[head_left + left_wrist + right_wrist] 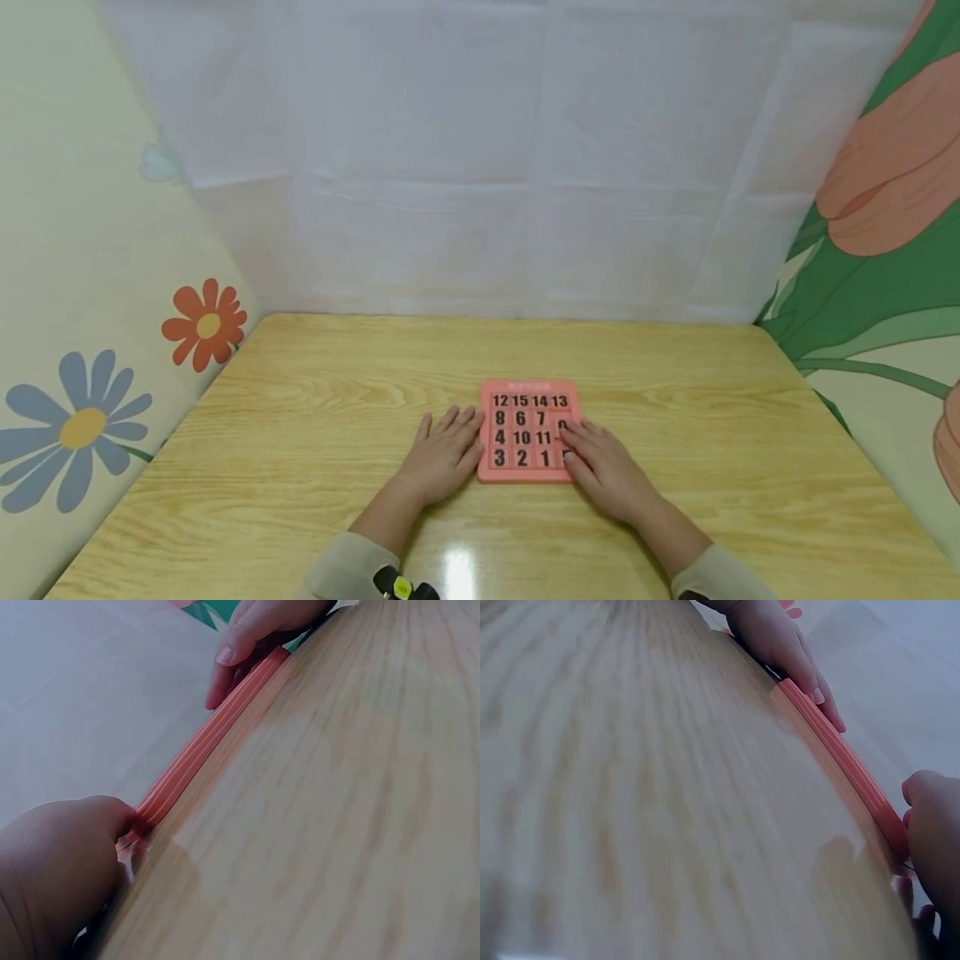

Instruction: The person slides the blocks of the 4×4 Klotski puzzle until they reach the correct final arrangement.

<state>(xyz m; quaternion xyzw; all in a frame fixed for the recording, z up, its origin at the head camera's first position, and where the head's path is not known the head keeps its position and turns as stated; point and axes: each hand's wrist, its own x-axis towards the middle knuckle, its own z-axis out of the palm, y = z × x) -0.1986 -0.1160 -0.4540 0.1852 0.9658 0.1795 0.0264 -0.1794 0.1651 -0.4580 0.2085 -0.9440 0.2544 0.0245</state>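
A pink sliding number puzzle (525,477) lies flat on the wooden table, its tiles marked with black numbers. Its top row reads 12, 15, 14, 13. My left hand (442,460) rests palm down at the puzzle's left edge, fingers extended, the thumb against the frame. From the right, my right hand (611,473) reaches over the right column with its fingertips on the tiles. One partly covered tile there sits lower than the 7 beside it. Both wrist views show the puzzle's ridged side (202,746) between the hands; the tile faces are hidden there.
The wooden table (300,400) stretches out on every side of the puzzle. A white cloth (480,167) hangs behind its far edge. Flower-patterned panels (75,250) stand left and right.
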